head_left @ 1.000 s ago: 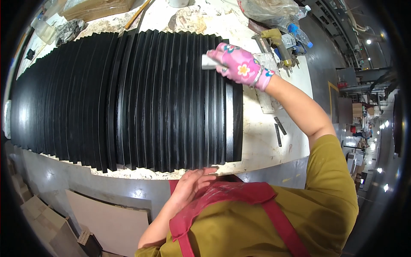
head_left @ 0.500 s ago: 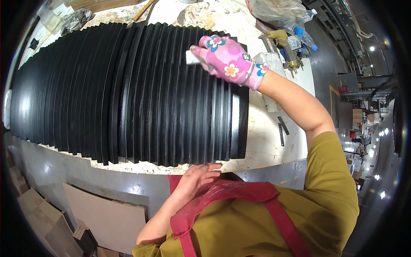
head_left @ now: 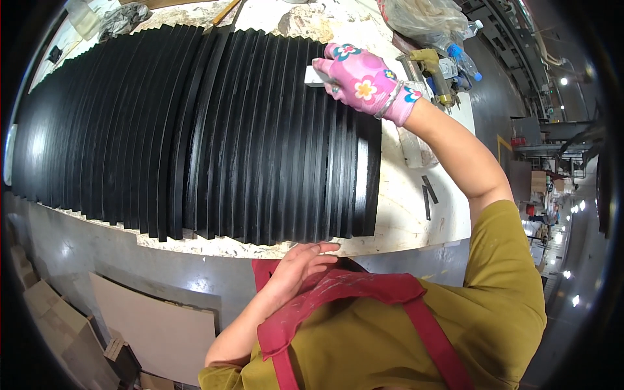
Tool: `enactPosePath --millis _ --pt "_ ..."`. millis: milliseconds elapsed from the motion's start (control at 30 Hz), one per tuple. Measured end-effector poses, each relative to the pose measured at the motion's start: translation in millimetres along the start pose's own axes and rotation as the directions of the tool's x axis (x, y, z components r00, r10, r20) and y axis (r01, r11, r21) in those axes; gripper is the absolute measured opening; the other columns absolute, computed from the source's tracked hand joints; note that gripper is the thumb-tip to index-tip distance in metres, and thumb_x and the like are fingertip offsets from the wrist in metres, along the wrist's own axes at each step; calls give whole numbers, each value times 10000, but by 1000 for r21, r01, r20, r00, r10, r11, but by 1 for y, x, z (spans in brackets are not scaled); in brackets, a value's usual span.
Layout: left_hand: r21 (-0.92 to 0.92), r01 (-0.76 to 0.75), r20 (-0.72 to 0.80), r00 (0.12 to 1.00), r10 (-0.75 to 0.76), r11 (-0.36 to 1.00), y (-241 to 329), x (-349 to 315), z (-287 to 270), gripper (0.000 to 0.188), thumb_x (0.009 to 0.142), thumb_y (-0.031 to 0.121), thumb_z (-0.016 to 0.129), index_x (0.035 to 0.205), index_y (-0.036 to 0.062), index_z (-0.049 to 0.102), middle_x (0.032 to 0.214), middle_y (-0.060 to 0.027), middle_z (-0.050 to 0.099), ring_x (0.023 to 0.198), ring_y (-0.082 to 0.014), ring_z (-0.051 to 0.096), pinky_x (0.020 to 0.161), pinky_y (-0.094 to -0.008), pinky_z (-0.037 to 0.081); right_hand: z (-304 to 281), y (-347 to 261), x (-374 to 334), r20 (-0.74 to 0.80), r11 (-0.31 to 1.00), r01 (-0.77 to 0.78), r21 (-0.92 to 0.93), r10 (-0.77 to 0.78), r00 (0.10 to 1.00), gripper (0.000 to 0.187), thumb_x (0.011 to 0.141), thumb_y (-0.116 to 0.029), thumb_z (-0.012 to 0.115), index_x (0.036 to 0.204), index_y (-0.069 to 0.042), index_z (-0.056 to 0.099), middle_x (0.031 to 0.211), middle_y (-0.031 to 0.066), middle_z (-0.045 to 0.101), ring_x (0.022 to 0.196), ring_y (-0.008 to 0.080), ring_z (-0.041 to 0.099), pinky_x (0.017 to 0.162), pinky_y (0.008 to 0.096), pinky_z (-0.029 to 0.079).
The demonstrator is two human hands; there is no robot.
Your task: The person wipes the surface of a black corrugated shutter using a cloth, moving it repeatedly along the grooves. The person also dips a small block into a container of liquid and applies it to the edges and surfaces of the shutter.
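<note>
Your gloved right hand [head_left: 364,84] gripped a small white block [head_left: 316,77] on the black slats [head_left: 195,130], while your left hand [head_left: 300,260] rested loosely spread at the counter [head_left: 403,221] edge.

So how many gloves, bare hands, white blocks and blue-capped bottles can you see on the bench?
Pink flowered glove, on the right hand: 1
Bare left hand, at the bench edge: 1
White block, held in the gloved hand against the black strips: 1
Blue-capped bottle: 1
Total: 4
</note>
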State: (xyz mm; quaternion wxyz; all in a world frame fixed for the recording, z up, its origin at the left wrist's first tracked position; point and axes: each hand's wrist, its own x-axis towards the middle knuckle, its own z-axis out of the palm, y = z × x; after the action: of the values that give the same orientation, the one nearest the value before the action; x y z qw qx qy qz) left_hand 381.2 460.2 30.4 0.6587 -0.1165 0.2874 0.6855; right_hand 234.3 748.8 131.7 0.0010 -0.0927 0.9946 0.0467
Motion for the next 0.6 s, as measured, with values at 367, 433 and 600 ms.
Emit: enactPosePath --millis 367,433,600 --pt "6 -13 -10 1000 13 1000 -4 0 -3 318 963 159 407 1161 -71 499 1218 -160 552 1027 -196 596 833 -264 513 14 0 4 -290 983 141 121 -101 952 316 825 -210 564 1105 -63 572 927 121 559 811 246 607 687 344 516" --pt "-24 0 -30 1000 -1 1000 -3 -2 -3 318 964 161 410 1192 -52 475 1222 -170 546 1040 -203 588 848 -293 512 6 -23 6 -119 936 165 312 -134 984 335 819 -219 570 1128 -89 568 961 94 553 870 256 597 749 347 520" --pt "-34 -41 -40 998 39 999 3 -24 0 330 960 169 429 1236 -8 464 1187 -163 560 1022 -207 588 844 -296 508 16 -1 17 -91 947 -1 321 31 995 353 840 -211 565 1173 -92 550 970 90 558 853 240 598 712 339 518"
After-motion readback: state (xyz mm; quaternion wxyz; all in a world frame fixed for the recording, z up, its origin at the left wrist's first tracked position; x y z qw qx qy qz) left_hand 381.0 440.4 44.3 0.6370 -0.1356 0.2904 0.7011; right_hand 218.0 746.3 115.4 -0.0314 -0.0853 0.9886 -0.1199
